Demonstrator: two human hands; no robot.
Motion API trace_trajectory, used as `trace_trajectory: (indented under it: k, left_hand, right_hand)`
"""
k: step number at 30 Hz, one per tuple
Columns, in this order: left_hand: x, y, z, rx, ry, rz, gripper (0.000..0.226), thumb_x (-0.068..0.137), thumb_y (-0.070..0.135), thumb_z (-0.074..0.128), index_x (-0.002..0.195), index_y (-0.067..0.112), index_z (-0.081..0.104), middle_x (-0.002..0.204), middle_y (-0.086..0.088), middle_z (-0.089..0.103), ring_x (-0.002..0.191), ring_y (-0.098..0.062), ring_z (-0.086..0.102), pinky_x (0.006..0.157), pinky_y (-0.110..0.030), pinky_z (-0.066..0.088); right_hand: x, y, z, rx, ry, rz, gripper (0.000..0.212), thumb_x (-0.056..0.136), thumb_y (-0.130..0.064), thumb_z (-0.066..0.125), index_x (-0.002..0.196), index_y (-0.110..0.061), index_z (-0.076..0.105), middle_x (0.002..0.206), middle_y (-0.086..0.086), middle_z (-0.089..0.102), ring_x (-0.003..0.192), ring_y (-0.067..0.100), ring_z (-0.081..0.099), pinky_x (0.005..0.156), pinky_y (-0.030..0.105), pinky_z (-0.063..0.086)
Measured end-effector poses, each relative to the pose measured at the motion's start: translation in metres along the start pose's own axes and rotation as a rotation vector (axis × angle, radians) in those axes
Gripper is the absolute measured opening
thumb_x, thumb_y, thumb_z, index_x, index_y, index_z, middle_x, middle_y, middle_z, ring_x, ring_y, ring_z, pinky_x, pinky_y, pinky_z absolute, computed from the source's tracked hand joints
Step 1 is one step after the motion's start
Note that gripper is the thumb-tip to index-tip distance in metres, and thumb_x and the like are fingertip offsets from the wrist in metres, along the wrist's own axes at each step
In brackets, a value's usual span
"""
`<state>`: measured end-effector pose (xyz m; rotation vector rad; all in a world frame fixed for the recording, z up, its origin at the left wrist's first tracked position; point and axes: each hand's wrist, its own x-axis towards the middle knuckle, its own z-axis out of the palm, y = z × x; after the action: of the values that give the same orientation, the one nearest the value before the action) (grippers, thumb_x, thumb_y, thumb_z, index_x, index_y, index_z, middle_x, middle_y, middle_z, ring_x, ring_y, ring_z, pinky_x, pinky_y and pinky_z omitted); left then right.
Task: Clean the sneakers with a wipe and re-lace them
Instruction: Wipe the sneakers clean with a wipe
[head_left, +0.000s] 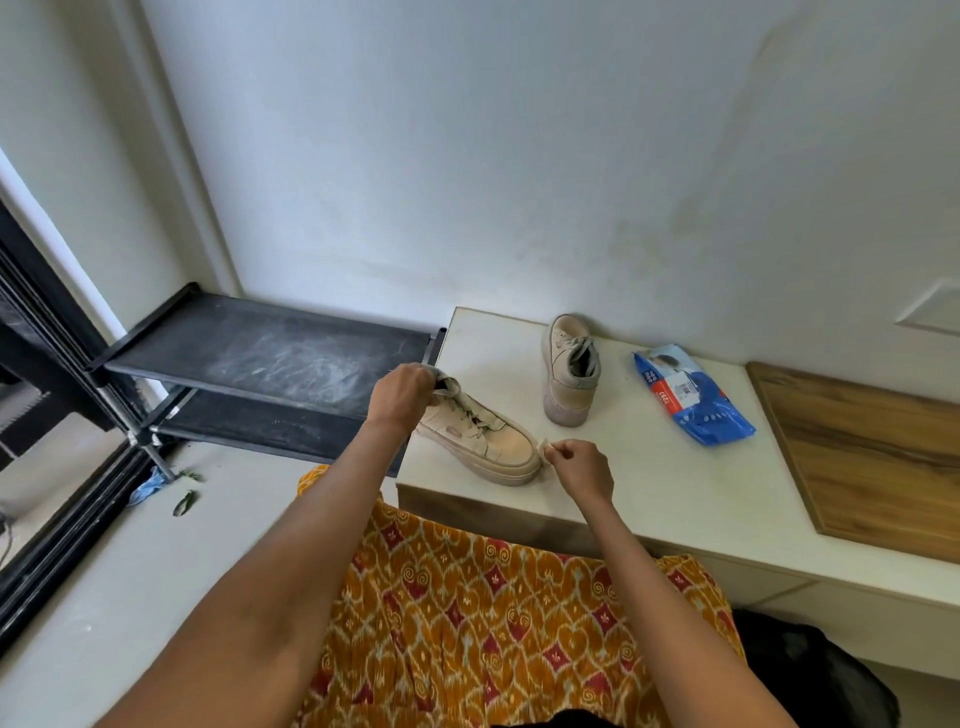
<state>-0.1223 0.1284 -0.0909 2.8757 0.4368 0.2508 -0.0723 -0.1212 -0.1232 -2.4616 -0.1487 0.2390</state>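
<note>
Your arms both reach forward; left hand (404, 391) curled, gripping at the heel end, right hand (582, 466) lower, fingers pinching something small and pale.

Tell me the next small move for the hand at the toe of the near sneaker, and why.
Probably rub the small pale wipe along the toe edge of the near beige lace-up sneaker. The right hand pinches the wipe right at the toe, the left hand grips the heel end to steady the shoe, and the laces look still threaded, so wiping seems to be the step at hand.
</note>
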Motion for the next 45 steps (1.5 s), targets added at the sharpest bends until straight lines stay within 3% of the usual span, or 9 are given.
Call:
trace_trajectory:
  k: [4,9,17,22,30,34,38,43,45]
  left_hand:
    - [-0.008,0.010,-0.009,0.055,-0.003,-0.121,0.013,0.089,0.010,0.059,0.096,0.015,0.068,0.091,-0.003,0.068,0.080,-0.023,0.066,0.058,-0.028,0.045]
    - [-0.019,0.019,-0.012,0.063,0.003,-0.243,0.011,0.089,0.018,0.062,0.081,0.013,0.067,0.074,-0.001,0.067,0.066,-0.019,0.063,0.054,-0.026,0.042]
    - [-0.026,0.033,-0.021,0.125,-0.045,-0.305,0.016,0.086,0.001,0.055,0.095,0.011,0.065,0.093,-0.006,0.069,0.088,-0.023,0.066,0.065,-0.027,0.043]
    - [-0.035,0.040,-0.025,0.141,-0.043,-0.305,0.015,0.088,0.001,0.054,0.095,0.009,0.065,0.094,-0.006,0.069,0.088,-0.024,0.066,0.063,-0.028,0.040]
    - [-0.045,0.028,-0.027,0.053,-0.038,-0.215,0.018,0.088,0.005,0.051,0.096,0.009,0.067,0.091,-0.005,0.069,0.087,-0.023,0.065,0.063,-0.028,0.041]
    - [-0.044,-0.002,-0.031,-0.033,-0.087,-0.054,0.021,0.086,0.029,0.066,0.104,0.020,0.071,0.104,-0.003,0.062,0.104,-0.022,0.053,0.074,-0.032,0.047]
    - [-0.045,-0.019,-0.029,-0.080,-0.105,0.023,0.025,0.084,0.032,0.068,0.106,0.021,0.071,0.103,-0.003,0.058,0.103,-0.019,0.047,0.080,-0.031,0.049]
    - [-0.047,-0.018,-0.026,-0.114,-0.028,0.056,0.021,0.083,0.030,0.070,0.100,0.019,0.074,0.096,-0.001,0.060,0.092,-0.016,0.052,0.073,-0.028,0.049]
    - [-0.049,-0.016,-0.022,-0.133,0.003,0.054,0.017,0.082,0.028,0.070,0.095,0.018,0.075,0.097,0.000,0.061,0.092,-0.016,0.052,0.072,-0.033,0.053]
  right_hand:
    - [0.011,-0.006,-0.002,-0.027,0.068,-0.041,0.023,0.090,-0.028,0.061,0.100,-0.010,0.073,0.105,0.007,0.070,0.104,0.026,0.058,0.069,0.028,0.042]
    - [0.011,-0.020,0.008,-0.186,0.196,-0.008,0.026,0.091,-0.029,0.058,0.104,-0.009,0.069,0.109,0.010,0.065,0.107,0.027,0.051,0.078,0.034,0.043]
    - [-0.008,-0.038,0.038,-0.136,0.306,0.148,0.026,0.094,-0.029,0.051,0.103,-0.010,0.067,0.106,0.008,0.065,0.105,0.026,0.051,0.086,0.039,0.038]
    - [-0.032,-0.058,0.074,-0.003,0.204,0.144,0.020,0.093,-0.028,0.053,0.094,-0.015,0.068,0.104,0.002,0.064,0.103,0.021,0.049,0.085,0.036,0.035]
    - [-0.042,-0.068,0.105,0.071,0.049,-0.123,0.016,0.085,-0.031,0.063,0.088,-0.018,0.072,0.098,-0.004,0.064,0.099,0.017,0.049,0.083,0.032,0.042]
    - [-0.027,-0.048,0.082,0.363,0.189,0.116,0.019,0.092,-0.033,0.051,0.083,-0.019,0.061,0.095,0.004,0.066,0.086,0.017,0.056,0.072,0.030,0.047]
    - [-0.007,-0.035,0.050,0.609,0.367,0.356,0.018,0.095,-0.024,0.051,0.099,-0.009,0.060,0.100,0.007,0.065,0.091,0.023,0.059,0.076,0.032,0.045]
    - [0.008,-0.057,0.050,0.524,0.272,0.284,0.022,0.088,-0.033,0.062,0.097,-0.015,0.070,0.102,0.006,0.071,0.096,0.026,0.063,0.092,0.042,0.046]
    - [0.001,-0.076,0.061,0.420,0.257,0.189,0.021,0.087,-0.034,0.062,0.093,-0.017,0.072,0.098,0.003,0.071,0.093,0.024,0.063,0.093,0.036,0.040]
